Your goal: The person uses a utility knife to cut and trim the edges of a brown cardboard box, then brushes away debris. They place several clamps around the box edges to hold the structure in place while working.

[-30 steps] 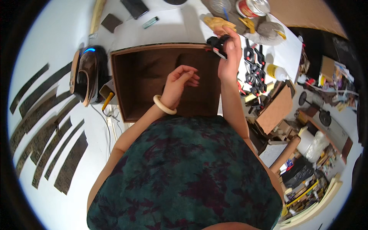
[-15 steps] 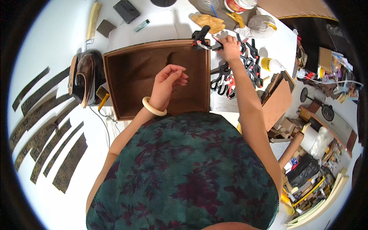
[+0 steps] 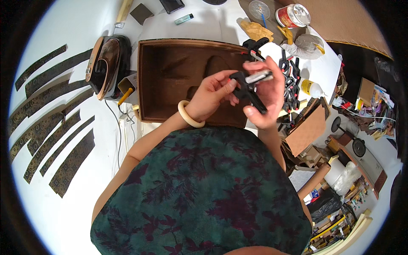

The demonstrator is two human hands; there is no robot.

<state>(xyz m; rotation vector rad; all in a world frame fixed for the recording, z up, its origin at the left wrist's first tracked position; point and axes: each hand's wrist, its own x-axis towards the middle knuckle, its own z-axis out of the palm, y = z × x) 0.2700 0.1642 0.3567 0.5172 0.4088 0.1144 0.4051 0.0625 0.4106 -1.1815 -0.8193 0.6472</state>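
Over the right side of a brown open box (image 3: 142,85), my two hands share a black spring clamp (image 3: 245,89) with small red tips. My left hand (image 3: 208,97), wearing a cream bangle, pinches one end between thumb and fingers. Loosely curled around the handles is my right hand (image 3: 272,102), its thumb beside the lower handle. Another black clamp (image 3: 255,44) grips the box's far right corner. To the right of the box lie several more black-and-red spring clamps (image 3: 291,80), some hidden behind my right hand.
An iron (image 3: 111,63) stands left of the box, beside a yellow-handled tool (image 3: 126,97). Dark patterned strips (image 3: 70,163) lie at far left. A white glue bottle (image 3: 311,88), tub (image 3: 293,16), gloves (image 3: 304,44) and yellow cloth (image 3: 256,30) sit right and far right.
My right hand has come back from the clamp pile with a spring clamp. My left hand has moved right and taken hold of it too. The view has shifted.
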